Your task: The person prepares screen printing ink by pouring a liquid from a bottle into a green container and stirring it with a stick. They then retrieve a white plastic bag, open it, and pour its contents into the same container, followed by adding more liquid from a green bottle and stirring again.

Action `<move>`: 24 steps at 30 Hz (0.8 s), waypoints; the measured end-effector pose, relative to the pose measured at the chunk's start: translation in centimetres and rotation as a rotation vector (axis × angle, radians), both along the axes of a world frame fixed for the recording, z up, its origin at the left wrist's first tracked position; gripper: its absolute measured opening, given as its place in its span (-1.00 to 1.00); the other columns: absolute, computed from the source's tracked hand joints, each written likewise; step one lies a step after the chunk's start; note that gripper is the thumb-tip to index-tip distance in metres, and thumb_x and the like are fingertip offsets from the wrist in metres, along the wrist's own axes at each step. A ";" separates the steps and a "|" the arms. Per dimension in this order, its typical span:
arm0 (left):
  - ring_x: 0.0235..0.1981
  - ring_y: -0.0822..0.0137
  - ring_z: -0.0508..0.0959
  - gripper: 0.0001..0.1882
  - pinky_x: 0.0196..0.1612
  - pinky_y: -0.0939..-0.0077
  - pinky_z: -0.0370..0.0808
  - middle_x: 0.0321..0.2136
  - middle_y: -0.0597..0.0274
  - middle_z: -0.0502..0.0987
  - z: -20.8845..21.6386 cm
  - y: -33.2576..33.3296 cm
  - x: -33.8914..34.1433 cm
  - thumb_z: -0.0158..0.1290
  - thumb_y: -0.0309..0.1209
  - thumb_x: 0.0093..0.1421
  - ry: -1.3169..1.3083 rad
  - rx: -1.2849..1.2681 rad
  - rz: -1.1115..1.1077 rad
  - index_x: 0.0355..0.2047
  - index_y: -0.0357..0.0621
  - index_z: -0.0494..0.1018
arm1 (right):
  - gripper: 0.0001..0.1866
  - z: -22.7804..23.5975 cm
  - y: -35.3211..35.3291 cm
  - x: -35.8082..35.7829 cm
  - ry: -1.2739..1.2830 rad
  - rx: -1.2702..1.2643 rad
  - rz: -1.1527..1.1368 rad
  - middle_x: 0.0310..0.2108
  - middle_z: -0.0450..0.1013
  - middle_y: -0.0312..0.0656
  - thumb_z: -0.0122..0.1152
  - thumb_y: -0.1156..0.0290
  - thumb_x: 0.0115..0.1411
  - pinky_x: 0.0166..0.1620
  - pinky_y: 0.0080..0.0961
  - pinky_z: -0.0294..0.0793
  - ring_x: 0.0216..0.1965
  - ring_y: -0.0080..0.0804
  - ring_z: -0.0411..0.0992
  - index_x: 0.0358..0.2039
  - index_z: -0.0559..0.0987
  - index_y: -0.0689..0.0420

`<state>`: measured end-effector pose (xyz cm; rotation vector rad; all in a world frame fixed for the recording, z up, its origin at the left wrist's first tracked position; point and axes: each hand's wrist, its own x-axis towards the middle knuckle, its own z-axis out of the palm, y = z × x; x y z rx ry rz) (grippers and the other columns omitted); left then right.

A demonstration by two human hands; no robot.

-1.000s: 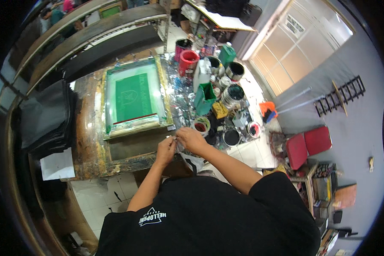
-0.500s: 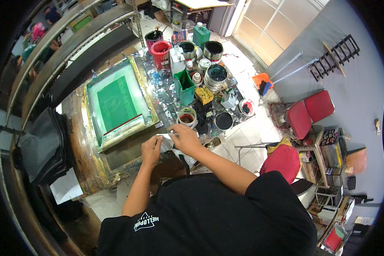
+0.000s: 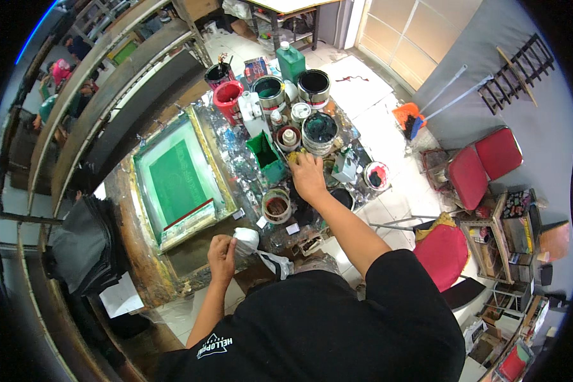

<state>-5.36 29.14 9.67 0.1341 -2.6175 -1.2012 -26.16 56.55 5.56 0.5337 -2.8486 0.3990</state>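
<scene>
My right hand (image 3: 309, 176) reaches over the cluttered tabletop. Its fingers close on a stained yellow sponge-like block (image 3: 293, 157), mostly hidden under them, beside an open green container (image 3: 265, 155). My left hand (image 3: 221, 256) is closed at the table's front edge, its fingertips pinched against something thin and pale that I cannot make out. Touching that spot is a rounded white thing (image 3: 247, 237), possibly a roll or folded cloth. Left of the containers lies a framed printing screen (image 3: 175, 169) with a green panel and a red strip along its near side.
Open paint cans, including a dark green one (image 3: 320, 128), crowd the table, with a red bucket (image 3: 228, 97) and a green jug (image 3: 291, 61) behind. A small ink-stained tub (image 3: 277, 205) stands nearer. Black sheets (image 3: 86, 245) are stacked left; red chairs (image 3: 468, 178) stand right.
My right hand has left my left hand and moved forward and right onto the yellow block. The left hand has dropped slightly nearer. The view has shifted a little.
</scene>
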 end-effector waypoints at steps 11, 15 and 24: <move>-0.43 0.13 0.51 -0.87 -0.32 0.27 0.42 -0.53 0.12 0.49 1.2 0.5 0.0 0.26 -0.42 0.20 -0.126 -0.036 0.044 -0.37 -0.27 0.63 | -0.86 -2.0 -2.5 -5.1 -0.026 0.265 0.001 -0.24 0.53 -0.29 0.21 0.37 0.17 0.02 -0.14 0.27 -0.14 -0.30 0.52 -0.27 0.67 -0.05; -0.42 0.16 0.55 -0.89 -0.31 0.31 0.45 -0.51 0.11 0.55 1.9 0.7 0.0 0.28 -0.43 0.19 -0.156 -0.131 0.024 -0.37 -0.24 0.64 | -0.87 -3.6 -3.2 -6.5 -0.217 0.259 -0.038 -0.21 0.55 -0.20 0.18 0.38 0.21 -0.04 -0.13 0.44 -0.24 -0.21 0.64 -0.31 0.69 -0.04; -0.46 0.07 0.54 -0.85 -0.34 0.22 0.47 -0.52 0.10 0.53 3.6 -0.4 -0.5 0.30 -0.36 0.18 -0.186 -0.269 -0.099 -0.39 -0.20 0.63 | -0.83 -3.3 -2.6 -6.7 -0.137 -0.164 -0.136 -0.16 0.51 -0.06 0.27 0.34 0.11 -0.21 -0.12 0.62 -0.27 -0.02 0.60 -0.31 0.65 0.11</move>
